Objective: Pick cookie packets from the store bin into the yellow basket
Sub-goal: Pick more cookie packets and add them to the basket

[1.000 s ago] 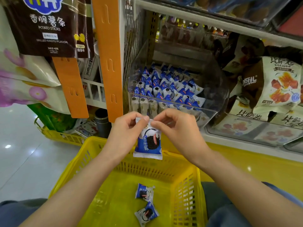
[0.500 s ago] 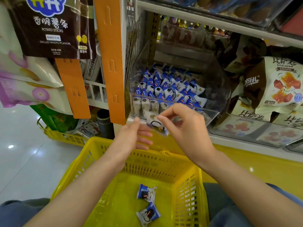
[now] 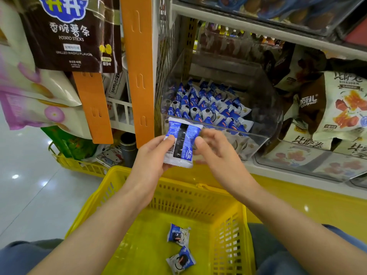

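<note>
Yellow basket [image 3: 93, 197]: it sits right under your hands, with two packets [image 3: 178, 234] already lying on its floor. This one belongs beside them.
Left hand [image 3: 151, 155]: it grips the packet by its left edge, thumb on the printed back. Keep that pinch light so you don't crack the cookie inside.
Cookie packet [image 3: 179, 143]: you're holding it upright, barcode side towards you, above the basket's far rim and in front of the bin. Draw it back over the open middle and lower it before letting go. From this height it could bounce off the rim.
Right hand [image 3: 216, 155]: the fingers are loosely curled and hold nothing I can make out. The thumb lies just beside the packet's right edge. It is too blurred to tell whether it touches. Use this hand for the next pick.
Clear bin [image 3: 268, 108]: it is well stocked with rows of packets. Lift from the front row and take one at a time.
</note>
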A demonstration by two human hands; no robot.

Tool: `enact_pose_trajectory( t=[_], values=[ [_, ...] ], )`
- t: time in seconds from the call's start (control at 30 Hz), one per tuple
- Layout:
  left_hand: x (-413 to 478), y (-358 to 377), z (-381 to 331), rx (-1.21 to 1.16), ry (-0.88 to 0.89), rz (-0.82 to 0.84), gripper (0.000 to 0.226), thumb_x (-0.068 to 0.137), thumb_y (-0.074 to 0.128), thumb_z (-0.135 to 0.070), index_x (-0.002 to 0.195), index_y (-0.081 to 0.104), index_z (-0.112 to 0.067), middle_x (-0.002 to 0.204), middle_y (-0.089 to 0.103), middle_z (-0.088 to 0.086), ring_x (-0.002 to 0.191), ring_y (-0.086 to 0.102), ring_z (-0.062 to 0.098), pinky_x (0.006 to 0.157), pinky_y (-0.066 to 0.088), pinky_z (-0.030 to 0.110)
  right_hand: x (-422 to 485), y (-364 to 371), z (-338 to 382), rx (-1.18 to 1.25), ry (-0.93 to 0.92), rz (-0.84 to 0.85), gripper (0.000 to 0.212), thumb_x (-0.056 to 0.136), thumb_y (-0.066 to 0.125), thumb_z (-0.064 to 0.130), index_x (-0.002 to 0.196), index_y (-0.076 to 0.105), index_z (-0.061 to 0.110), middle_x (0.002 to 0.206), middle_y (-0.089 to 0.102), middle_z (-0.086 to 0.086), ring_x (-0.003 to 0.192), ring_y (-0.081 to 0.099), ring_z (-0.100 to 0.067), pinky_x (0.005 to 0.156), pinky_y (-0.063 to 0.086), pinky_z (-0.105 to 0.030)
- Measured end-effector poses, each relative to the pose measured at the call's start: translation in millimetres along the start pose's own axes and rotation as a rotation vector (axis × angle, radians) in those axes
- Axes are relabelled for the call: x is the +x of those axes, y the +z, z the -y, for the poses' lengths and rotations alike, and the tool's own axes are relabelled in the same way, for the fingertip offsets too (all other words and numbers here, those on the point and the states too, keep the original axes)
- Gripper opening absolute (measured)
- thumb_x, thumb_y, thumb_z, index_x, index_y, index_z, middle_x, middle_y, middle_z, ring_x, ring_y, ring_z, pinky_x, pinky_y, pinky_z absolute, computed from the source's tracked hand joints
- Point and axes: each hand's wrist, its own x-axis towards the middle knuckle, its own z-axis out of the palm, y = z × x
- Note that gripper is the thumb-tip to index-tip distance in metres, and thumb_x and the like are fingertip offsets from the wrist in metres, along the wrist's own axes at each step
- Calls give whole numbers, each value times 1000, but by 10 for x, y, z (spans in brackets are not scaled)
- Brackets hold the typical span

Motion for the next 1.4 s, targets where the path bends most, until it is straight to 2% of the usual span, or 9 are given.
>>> enact_pose_trajectory(
  t=[0.07, 0.17, 0.43, 0.63, 0.77, 0.97, 1.13, 1.27, 1.4],
  values=[
    [-24, 7, 16, 54, 17, 68, 23, 94, 49, -26, 104, 67, -15, 96, 73, 4, 93, 67, 21, 83, 52, 33, 9, 3, -3, 186, 147, 99, 22, 96, 45, 26, 107, 60, 14, 94, 71, 1, 78, 67, -3, 65, 55, -18],
    [-21, 5, 56, 264, 201, -5, 9, 90, 56, -25, 97, 62, -26, 96, 69, -4, 91, 65, 11, 73, 50, 16, 1, 3, -3, 254, 152, 75, 19, 96, 46, 21, 103, 63, 15, 90, 73, 2, 76, 68, -5, 60, 54, -19],
    [-59, 46, 140, 603, 432, 15, 38, 77, 73, -23, 106, 49, -30, 99, 60, -15, 88, 57, -9, 70, 44, 6, 15, -32, -36, 298, 200, 69, 11, 94, 53, 22, 98, 62, 20, 87, 74, 5, 81, 70, -7, 61, 55, -18],
    [-56, -38, 202, 927, 505, 63, 45, 88, 56, -36, 130, 40, -29, 123, 53, -11, 105, 48, -2, 76, 40, 7, -7, -27, -80, 272, 208, 56, 10, 90, 58, 17, 99, 60, 21, 90, 73, 0, 80, 70, -9, 64, 57, -20],
    [-65, -56, 225, 1029, 541, 100, 56, 91, 50, -39, 141, 29, -29, 136, 45, -10, 120, 42, 2, 92, 36, 17, -19, -9, -84, 342, 216, 76, 9, 93, 53, 17, 93, 60, 22, 88, 73, -1, 81, 70, -10, 62, 56, -19],
    [-60, -68, 206, 1119, 513, 167, 58, 96, 41, -36, 148, 16, -27, 145, 37, -7, 127, 38, 8, 96, 35, 21, -16, -9, -88, 310, 262, 92, 18, 95, 49, 20, 105, 62, 13, 90, 74, -4, 77, 70, -10, 65, 57, -21],
    [-41, -63, 223, 1262, 560, 117, 56, 99, 36, -26, 148, 12, -21, 140, 44, 0, 115, 51, 12, 83, 43, 21, 1, 15, -78, 327, 307, 128, 25, 92, 55, 14, 114, 59, 3, 97, 72, -11, 83, 70, -13, 62, 55, -18],
    [-24, -57, 244, 1278, 545, 31, 57, 96, 43, -18, 142, 10, -26, 111, 61, 6, 69, 50, 9, 46, 37, 17, -2, 67, -72, 296, 280, 91, 33, 90, 58, 11, 120, 51, 4, 101, 71, -10, 84, 70, -13, 60, 54, -18],
    [-75, -46, 212, 1104, 602, 66, 26, 96, 35, -32, 121, 30, -29, 104, 52, -10, 70, 49, -2, 47, 37, 13, 18, 31, -45, 302, 254, 75, 30, 90, 58, 15, 119, 53, 8, 101, 71, -8, 88, 69, -12, 63, 55, -19]
  ],
)
